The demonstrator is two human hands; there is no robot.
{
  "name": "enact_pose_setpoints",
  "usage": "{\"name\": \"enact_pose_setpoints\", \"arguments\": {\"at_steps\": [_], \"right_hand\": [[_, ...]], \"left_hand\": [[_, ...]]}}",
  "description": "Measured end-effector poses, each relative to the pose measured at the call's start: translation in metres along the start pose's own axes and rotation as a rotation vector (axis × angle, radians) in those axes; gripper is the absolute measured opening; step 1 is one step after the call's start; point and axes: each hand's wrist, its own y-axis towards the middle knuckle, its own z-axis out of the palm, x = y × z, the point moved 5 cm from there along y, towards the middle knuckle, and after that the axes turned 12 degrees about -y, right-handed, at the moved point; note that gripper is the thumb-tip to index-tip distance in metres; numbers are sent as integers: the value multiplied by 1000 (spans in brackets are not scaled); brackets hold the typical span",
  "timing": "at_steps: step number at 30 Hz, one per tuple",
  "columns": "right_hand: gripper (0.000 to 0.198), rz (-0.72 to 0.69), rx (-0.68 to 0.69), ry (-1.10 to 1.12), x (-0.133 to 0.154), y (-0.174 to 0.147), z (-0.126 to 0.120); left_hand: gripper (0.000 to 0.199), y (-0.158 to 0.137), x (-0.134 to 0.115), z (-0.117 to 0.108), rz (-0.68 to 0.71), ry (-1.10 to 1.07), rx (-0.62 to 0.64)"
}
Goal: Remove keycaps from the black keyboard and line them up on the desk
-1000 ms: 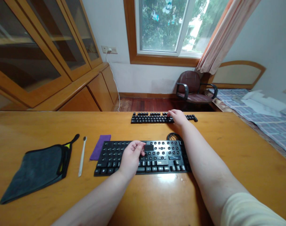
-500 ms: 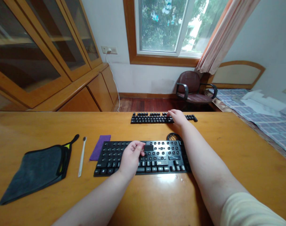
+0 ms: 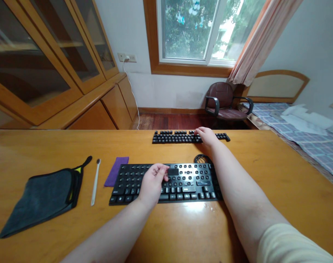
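Note:
A black keyboard [image 3: 151,198] lies on the desk with many upper keycaps off and bare key stems showing; its lower rows keep their caps. Over its middle, my left hand [image 3: 152,182] is closed in a pinch. A dark rectangular piece [image 3: 173,171] is at those fingertips; whether they grip it I cannot tell. My right hand [image 3: 206,136] stretches to the rows of loose black keycaps [image 3: 174,138] near the desk's far edge. Its fingers are pinched at a keycap in the back row, partly hidden by the hand.
Left of the keyboard are a purple cloth [image 3: 116,171], a white toothbrush [image 3: 95,186] and a grey cloth [image 3: 45,197] with black edging. A coiled black cable [image 3: 201,158] lies behind the keyboard. Beyond the wooden desk [image 3: 45,142] stands an office chair [image 3: 222,100].

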Motion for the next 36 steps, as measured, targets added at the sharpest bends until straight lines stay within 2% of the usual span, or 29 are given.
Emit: {"name": "enact_pose_setpoints", "arguments": {"at_steps": [23, 29, 36], "right_hand": [[33, 32, 14, 26, -3, 3, 4], [32, 33, -27, 38, -3, 1, 4], [29, 20, 16, 21, 1, 1, 5]], "left_hand": [[19, 1, 1, -1, 15, -3, 20], [18, 0, 1, -2, 14, -18, 22], [20, 0, -1, -1, 8, -23, 12]]}}
